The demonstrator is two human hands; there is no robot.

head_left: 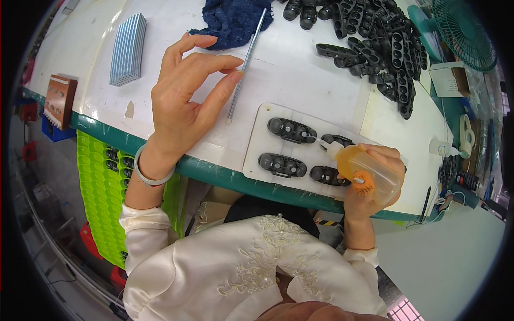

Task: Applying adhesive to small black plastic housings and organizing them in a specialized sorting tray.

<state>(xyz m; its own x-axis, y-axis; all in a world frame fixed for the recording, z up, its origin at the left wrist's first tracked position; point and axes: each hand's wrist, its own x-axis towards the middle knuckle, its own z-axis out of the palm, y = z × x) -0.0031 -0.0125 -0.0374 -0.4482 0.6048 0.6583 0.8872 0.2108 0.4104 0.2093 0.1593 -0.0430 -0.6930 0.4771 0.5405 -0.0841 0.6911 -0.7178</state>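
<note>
My left hand [187, 93] is raised over the table, thumb and index fingertips closed on a thin silver rod [250, 48] that slants down toward a white plate [254, 136]. My right hand [383, 158] grips a translucent squeeze bottle [350, 160] of amber liquid, tilted with its narrow nozzle pointing left. The nozzle tip is close to the upper-left black oval part [292, 130]; whether it touches cannot be told. Also on the plate are a lower-left black part [282, 165], a lower-right one [326, 175] and an upper-right one [337, 139], the right ones partly hidden by bottle and hand.
A block of silver rods [128, 51] stands at left, beyond a brown block [60, 100]. Dark blue cloth [230, 21] lies at the back. Black parts [396, 59] are heaped back right, near a green fan [466, 32]. A green tray [99, 182] sits below the table edge.
</note>
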